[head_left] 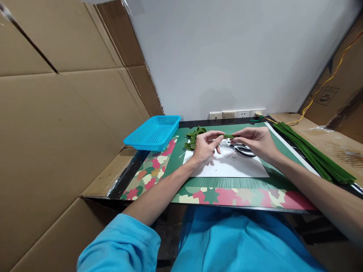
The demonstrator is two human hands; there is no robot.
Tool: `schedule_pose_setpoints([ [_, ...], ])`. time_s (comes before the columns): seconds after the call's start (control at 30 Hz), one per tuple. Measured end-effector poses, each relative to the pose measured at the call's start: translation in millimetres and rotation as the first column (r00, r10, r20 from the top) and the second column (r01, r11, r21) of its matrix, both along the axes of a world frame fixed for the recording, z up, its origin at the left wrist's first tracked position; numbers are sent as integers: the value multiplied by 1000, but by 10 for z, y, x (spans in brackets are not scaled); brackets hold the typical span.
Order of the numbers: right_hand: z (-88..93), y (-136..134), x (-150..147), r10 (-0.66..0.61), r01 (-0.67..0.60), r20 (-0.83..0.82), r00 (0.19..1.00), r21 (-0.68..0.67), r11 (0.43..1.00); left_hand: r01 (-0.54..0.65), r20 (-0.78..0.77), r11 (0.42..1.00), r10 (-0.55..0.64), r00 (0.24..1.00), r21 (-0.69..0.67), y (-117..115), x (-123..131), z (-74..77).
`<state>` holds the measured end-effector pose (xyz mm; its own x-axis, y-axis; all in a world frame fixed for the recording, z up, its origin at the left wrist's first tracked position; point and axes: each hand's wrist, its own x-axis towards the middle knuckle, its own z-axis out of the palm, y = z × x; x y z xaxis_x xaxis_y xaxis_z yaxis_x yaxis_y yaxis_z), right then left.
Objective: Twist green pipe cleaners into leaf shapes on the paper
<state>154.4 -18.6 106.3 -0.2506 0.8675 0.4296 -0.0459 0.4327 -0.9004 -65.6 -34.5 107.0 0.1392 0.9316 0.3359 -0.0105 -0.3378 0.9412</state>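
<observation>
A short green pipe cleaner (228, 136) is stretched between my two hands above a white sheet of paper (227, 170). My left hand (206, 146) pinches its left end between thumb and fingers. At its right end, my right hand (256, 140) has thumb and fingertips closed on it. Scissors with black and white handles (245, 151) lie on the paper, partly hidden below my right hand. Just beyond my left hand sits a heap of bent green pipe-cleaner pieces (193, 136).
A blue plastic basket (154, 132) stands at the back left. Long green pipe cleaners (314, 155) lie in a bundle on the right. Cardboard (70, 113) walls the left side. Power sockets (229, 115) line the wall behind, with a yellow cord (320, 85) at right.
</observation>
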Motion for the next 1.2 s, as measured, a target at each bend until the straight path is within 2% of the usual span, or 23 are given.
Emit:
schedule_pose_setpoints([
  [0.6, -6, -6, -13, -29, 29, -4, 1000, 8, 1000, -17, -14, 1000, 17, 1000, 8, -3, -12, -14],
  [0.97, 18, -31, -19, -18, 19, -10, 1000, 43, 999, 19, -13, 999, -19, 1000, 42, -54, 18, 24],
  [1.2, 13, -25, -17, -23, 23, -10, 1000, 13, 1000, 7, -1, 999, -6, 1000, 49, -28, -2, 1],
])
